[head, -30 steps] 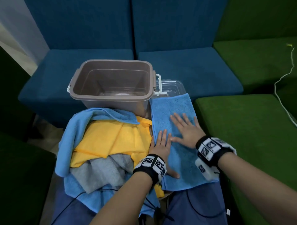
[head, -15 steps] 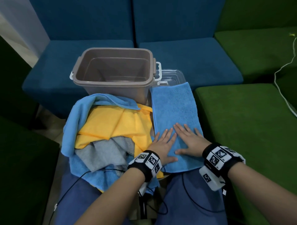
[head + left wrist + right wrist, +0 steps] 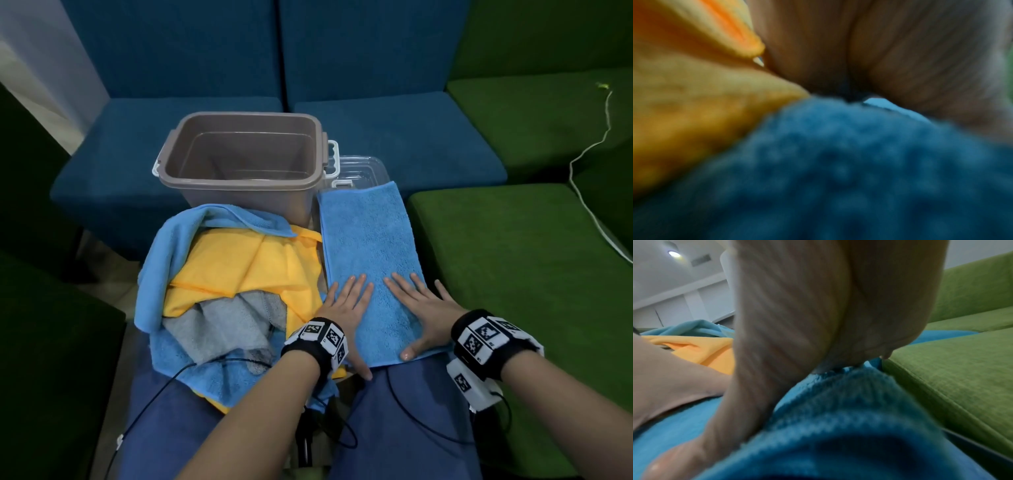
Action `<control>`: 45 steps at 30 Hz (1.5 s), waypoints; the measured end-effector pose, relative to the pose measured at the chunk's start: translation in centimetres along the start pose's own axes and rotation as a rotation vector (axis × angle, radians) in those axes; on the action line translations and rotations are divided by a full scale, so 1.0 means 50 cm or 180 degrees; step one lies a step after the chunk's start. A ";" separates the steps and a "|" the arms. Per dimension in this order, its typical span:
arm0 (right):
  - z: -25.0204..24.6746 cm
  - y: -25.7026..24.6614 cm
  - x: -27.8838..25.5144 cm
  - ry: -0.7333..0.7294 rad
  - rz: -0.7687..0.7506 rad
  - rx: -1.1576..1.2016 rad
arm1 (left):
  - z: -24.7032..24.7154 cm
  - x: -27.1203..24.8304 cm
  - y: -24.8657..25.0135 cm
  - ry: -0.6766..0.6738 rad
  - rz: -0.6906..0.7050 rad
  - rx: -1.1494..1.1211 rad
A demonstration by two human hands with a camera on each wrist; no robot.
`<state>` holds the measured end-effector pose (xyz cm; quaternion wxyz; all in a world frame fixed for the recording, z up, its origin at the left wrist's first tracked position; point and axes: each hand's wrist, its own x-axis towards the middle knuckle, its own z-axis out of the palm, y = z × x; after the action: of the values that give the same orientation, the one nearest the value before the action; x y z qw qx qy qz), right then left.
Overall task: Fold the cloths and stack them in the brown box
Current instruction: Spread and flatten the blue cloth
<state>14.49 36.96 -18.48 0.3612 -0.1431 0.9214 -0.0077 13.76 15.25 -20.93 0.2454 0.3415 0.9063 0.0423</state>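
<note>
A blue cloth (image 3: pixel 368 246), folded into a long strip, lies in front of me on the right. Both hands press flat on its near end with straight fingers: my left hand (image 3: pixel 346 305) at its left edge, my right hand (image 3: pixel 421 308) at its right. Both wrist views show a palm on the blue cloth (image 3: pixel 838 170) (image 3: pixel 838 426). The brown box (image 3: pixel 239 168) stands empty beyond the cloths. To the left lies a loose pile: a yellow cloth (image 3: pixel 246 267), a grey cloth (image 3: pixel 222 329) and another blue cloth (image 3: pixel 161 260).
A clear plastic lid (image 3: pixel 359 169) lies under the far end of the folded cloth, beside the box. Blue sofa seats (image 3: pixel 394 137) stand behind, green seats (image 3: pixel 513 260) to the right. Black cables (image 3: pixel 404 421) run over my lap. A white cable (image 3: pixel 589 150) crosses the green seat.
Both hands have slid along the blue cloth toward me, from its middle to its near end, staying flat on it.
</note>
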 end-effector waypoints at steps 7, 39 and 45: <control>0.014 -0.003 -0.019 0.0220 0.0299 0.0221 | -0.017 -0.005 -0.003 -0.0085 -0.0012 -0.0249; -0.254 -0.383 0.178 0.2662 -0.0389 0.0822 | -0.171 -0.216 -0.342 0.1935 -0.2118 -0.0739; -0.234 -0.364 0.125 0.3374 -0.0687 0.1413 | -0.248 -0.263 -0.318 0.2690 -0.1260 -0.1561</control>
<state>7.02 16.79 -11.82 -0.1305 -0.1337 0.9329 -0.3078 6.88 -4.19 -8.48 -0.0655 0.0495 0.9369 0.3399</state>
